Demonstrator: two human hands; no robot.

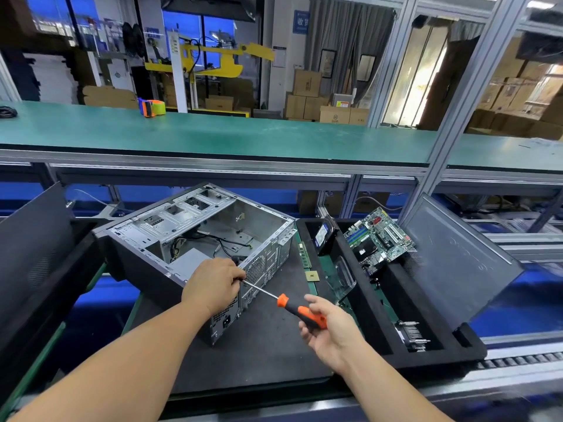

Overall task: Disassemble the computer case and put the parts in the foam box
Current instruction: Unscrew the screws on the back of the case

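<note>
The right hand [327, 330] gripped the orange-and-black-handled screwdriver [300, 310]; the left hand [213, 284] pinched its steel shaft, apparently steadying the tip at the open grey metal computer case [195, 239].

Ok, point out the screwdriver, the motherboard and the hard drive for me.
screwdriver [301, 310]: head view, on the orange and black handle.
motherboard [380, 239]: head view, on the middle of the green board.
hard drive [324, 236]: head view, on its labelled face.
</note>
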